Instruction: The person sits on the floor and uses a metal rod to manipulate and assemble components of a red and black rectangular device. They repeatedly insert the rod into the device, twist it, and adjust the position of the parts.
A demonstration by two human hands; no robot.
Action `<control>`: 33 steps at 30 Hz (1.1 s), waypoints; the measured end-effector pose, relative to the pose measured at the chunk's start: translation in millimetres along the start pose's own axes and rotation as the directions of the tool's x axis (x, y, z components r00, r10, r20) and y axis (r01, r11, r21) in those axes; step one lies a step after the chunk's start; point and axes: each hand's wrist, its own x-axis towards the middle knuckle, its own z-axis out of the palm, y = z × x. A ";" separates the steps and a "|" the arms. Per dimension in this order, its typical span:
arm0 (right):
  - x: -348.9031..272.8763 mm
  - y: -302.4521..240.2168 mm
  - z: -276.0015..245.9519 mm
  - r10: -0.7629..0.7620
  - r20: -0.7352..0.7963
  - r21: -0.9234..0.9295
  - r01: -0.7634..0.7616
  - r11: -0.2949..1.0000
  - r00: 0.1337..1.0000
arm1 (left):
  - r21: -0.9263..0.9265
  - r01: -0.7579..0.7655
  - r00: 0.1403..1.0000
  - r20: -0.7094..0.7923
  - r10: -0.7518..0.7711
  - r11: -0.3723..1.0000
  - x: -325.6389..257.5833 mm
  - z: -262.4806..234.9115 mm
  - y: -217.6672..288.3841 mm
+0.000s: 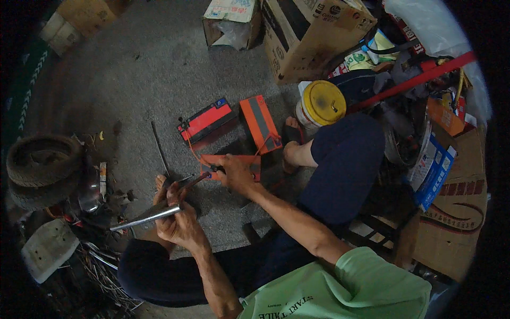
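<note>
Three box-shaped batteries sit on the floor before me: a red and black one (207, 122), an orange one with a grey stripe (255, 119), and a nearer orange one (254, 164) partly covered by my right hand. My right hand (237, 174) is closed around a small black piece (215, 168) at the end of an orange wire (192, 148), over the nearest battery. In my left hand (179, 226) is a metal tool (146, 218) with a bright silver bar; a reddish-brown arm by it points toward that black piece. The tool's exact kind is unclear.
A thin rod (159, 148) lies on the floor beyond my left hand. Tyres (42, 162) and scrap are piled left. A yellow-lidded bucket (323, 103) stands by my right foot, cardboard boxes (313, 40) behind it. Clutter and a red bar (414, 82) are at right.
</note>
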 end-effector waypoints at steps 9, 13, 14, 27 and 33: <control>-3.9 40.7 28.6 0.069 -0.081 -0.087 -0.076 0.993 0.994 | 0.224 -0.062 0.998 0.045 0.053 0.973 24.1 6.1 57.8; 14.5 11.5 -15.1 0.107 -0.038 -0.023 -0.108 0.994 0.994 | 0.269 -0.326 0.927 0.277 0.251 0.906 51.5 -11.2 79.5; 22.2 -9.4 -33.9 0.117 -0.063 0.013 -0.116 0.993 0.991 | 0.274 -0.247 0.946 0.278 0.169 0.929 57.1 -9.2 89.4; 106.3 -198.0 -187.7 -0.231 0.412 0.185 0.167 0.968 0.881 | 0.166 -0.296 0.780 0.610 0.138 0.941 125.7 80.2 79.9; 110.5 -178.7 -179.3 -0.090 0.332 0.376 -0.044 0.926 0.939 | 0.208 -0.322 0.753 0.648 0.116 0.924 143.7 95.7 60.4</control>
